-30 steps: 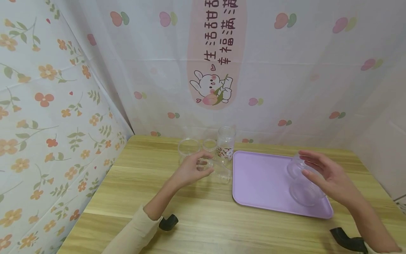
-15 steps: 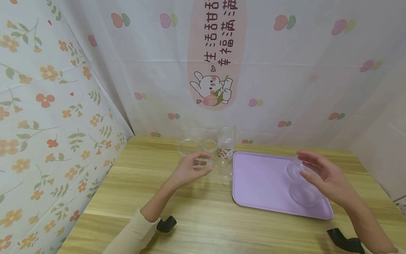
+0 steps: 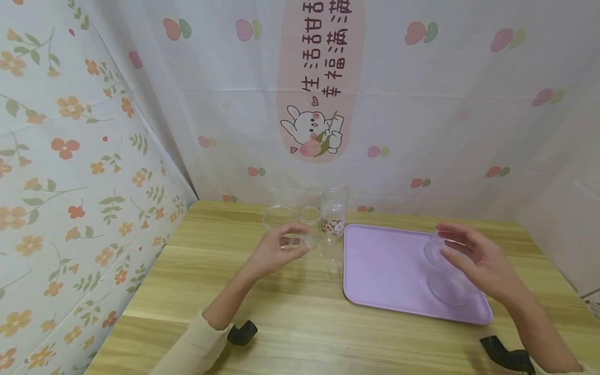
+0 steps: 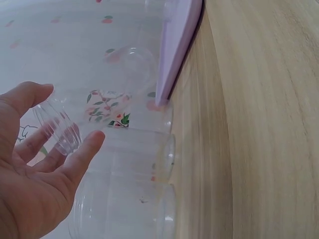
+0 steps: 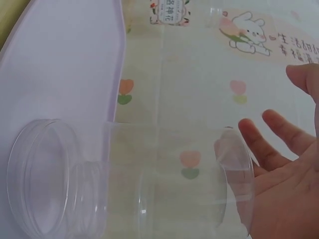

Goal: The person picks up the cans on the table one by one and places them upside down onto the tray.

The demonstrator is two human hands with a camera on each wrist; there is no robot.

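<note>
My left hand [image 3: 279, 251] grips a clear jar [image 4: 132, 64] by its ridged neck, thumb on one side and fingers on the other. That jar is tilted above the table, its far end pointing toward the tray. My right hand [image 3: 483, 263] is over the right part of the purple tray [image 3: 389, 271], its fingers loosely bent and apart. Beside it stands a clear container [image 5: 164, 184]; one finger shows through its wall, and nothing is gripped. Another clear round container [image 3: 433, 251] sits next to it on the tray. Transparent outlines partly blend into the background.
Behind my left hand stand a wide clear jar [image 3: 279, 214], a narrower clear jar [image 3: 310, 214] and a tall jar with a printed floral label [image 3: 333, 226]. A patterned curtain [image 3: 394, 120] hangs along the wooden table's [image 3: 300, 323] back edge.
My left hand has drawn slightly left, and the jar in it has shifted its angle a little. My right hand has edged slightly left; the containers on the tray have stayed put.
</note>
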